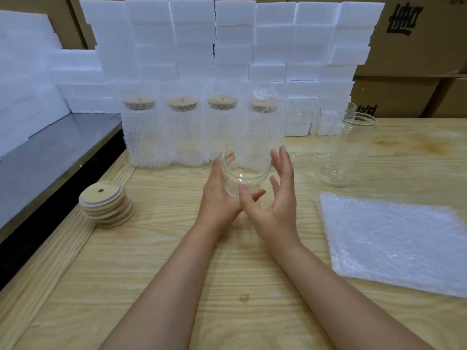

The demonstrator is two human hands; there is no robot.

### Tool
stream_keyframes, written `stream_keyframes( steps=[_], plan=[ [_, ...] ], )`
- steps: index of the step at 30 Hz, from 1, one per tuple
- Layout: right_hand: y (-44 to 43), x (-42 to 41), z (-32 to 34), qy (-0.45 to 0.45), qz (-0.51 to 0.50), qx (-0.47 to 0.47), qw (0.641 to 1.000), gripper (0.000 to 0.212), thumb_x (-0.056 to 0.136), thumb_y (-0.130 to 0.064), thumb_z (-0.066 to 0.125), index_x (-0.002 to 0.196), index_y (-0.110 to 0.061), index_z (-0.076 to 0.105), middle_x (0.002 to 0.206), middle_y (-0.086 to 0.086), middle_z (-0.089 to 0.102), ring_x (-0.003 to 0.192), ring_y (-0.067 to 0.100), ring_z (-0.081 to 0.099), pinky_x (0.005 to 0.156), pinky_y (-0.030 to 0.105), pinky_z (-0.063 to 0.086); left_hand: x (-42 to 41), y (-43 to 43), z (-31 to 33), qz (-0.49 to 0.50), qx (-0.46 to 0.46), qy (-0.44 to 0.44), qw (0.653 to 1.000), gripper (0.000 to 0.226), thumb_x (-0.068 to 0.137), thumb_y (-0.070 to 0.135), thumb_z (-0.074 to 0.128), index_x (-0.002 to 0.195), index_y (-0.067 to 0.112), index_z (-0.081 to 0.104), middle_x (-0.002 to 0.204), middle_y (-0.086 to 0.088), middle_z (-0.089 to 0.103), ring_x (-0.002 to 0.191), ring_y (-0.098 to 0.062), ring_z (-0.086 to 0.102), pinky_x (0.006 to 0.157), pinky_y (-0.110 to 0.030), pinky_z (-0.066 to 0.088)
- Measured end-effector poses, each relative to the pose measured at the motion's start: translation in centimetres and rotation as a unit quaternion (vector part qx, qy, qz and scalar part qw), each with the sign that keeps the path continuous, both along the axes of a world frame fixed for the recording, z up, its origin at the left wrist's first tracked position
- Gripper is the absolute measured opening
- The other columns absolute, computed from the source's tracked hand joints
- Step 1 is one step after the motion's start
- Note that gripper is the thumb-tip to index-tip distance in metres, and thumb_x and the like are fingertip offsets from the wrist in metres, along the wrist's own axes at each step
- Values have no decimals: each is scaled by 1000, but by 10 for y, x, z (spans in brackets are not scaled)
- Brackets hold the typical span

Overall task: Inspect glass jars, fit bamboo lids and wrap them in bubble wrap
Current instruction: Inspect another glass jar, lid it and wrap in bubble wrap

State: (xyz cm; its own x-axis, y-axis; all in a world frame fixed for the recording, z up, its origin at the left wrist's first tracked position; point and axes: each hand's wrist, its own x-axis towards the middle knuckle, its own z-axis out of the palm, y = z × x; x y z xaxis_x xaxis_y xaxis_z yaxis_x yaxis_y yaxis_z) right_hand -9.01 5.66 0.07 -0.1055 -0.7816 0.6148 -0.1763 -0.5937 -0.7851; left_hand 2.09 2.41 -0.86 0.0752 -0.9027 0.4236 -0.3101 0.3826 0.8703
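Left hand (222, 198) wraps the jar (246, 170), right of the lid stack (106, 205) — right hand (279, 205) beside it, fingers straight and spread, holding nothing.

Wood table (177, 261); foam blocks (235, 46), cardboard boxes (417, 51) behind; prob. steel bench (50, 152) left.

Near half of table (252, 319) lay open for passage. Lid stack (107, 207) blocked left edge; bubble wrap sheet (394, 243) covered right. Wrapped jars (202, 132) walled back, bare jars (351, 152) beside them rightward. Left hand (217, 198) with glass jar (246, 168) filled centre.
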Motion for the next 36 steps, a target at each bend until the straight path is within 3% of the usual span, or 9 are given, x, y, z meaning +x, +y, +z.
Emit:
stream_keyframes(
  steps=[4, 7, 15, 17, 21, 24, 27, 31, 36],
  plan=[
    [-3, -4, -2, -1, 9, 12, 1000, 88, 73, -27, 72, 141, -43, 19, 140, -19, 35, 136, 5, 36, 108, 39, 41, -1, -2, 0, 30, -28, -24, 999, 93, 54, 39, 89, 133, 33, 42, 126, 31, 44, 119, 18, 39, 96, -5, 31],
    [-6, -6, -4, 39, 5, -12, 999, 86, 73, -21, 74, 142, -34, 25, 136, -17, 34, 133, 8, 37, 106, 41, 43, 0, -3, 2, 43, -32, -42, 998, 88, 55, 29, 92, 122, 46, 37, 114, 33, 49, 105, 26, 43, 79, 4, 33],
    [-4, -1, -4, 47, 30, -37, 998, 77, 75, -15, 74, 139, -19, 31, 144, -10, 33, 140, 11, 31, 110, 48, 37, 2, -6, -2, 72, -32, -37, 996, 87, 60, 11, 90, 112, 53, 34, 115, 21, 49, 97, 29, 43, 64, 6, 37],
    [-2, 1, -3, 41, 37, -27, 998, 77, 77, -21, 74, 140, -21, 31, 149, -5, 35, 141, 10, 32, 112, 47, 34, 3, -6, -3, 79, -26, -38, 996, 87, 61, 14, 89, 114, 56, 34, 119, 18, 52, 100, 18, 49, 71, 0, 43],
    [-2, 4, 1, 8, 14, 6, 1000, 76, 71, -24, 81, 130, -33, 35, 138, -13, 42, 132, 8, 41, 110, 42, 38, 3, -6, -2, 78, -17, -59, 995, 88, 63, 23, 88, 120, 58, 31, 129, 14, 53, 114, -7, 55, 94, -30, 50],
    [0, 10, 4, -21, -10, 36, 999, 75, 67, -26, 85, 120, -40, 33, 129, -23, 38, 127, 6, 41, 108, 32, 37, 2, -4, -2, 68, -30, -81, 994, 86, 66, 25, 86, 125, 53, 31, 132, 10, 53, 118, -9, 54, 98, -26, 45],
    [1, 18, 7, -52, -39, 66, 996, 74, 67, -28, 86, 118, -33, 32, 122, -24, 33, 125, 9, 39, 105, 25, 34, 1, -2, -2, 54, -44, -101, 992, 85, 68, 23, 84, 129, 49, 31, 136, 9, 52, 121, -9, 51, 99, -21, 41],
    [1, 20, 13, -71, -75, 84, 991, 67, 67, -34, 84, 114, -31, 36, 114, -23, 33, 116, -1, 38, 101, 17, 34, -1, 0, 0, 46, -63, -116, 990, 71, 78, 18, 77, 138, 27, 40, 134, 17, 43, 122, 3, 42, 96, -1, 29],
    [-1, 17, 23, -124, -91, 85, 984, 32, 81, -37, 71, 94, -31, 43, 104, -12, 41, 99, -7, 44, 92, 10, 35, -1, 2, 2, 25, -59, -99, 993, 75, 74, 20, 80, 138, 22, 42, 139, 10, 46, 124, 1, 43, 96, 0, 29]
  ],
)
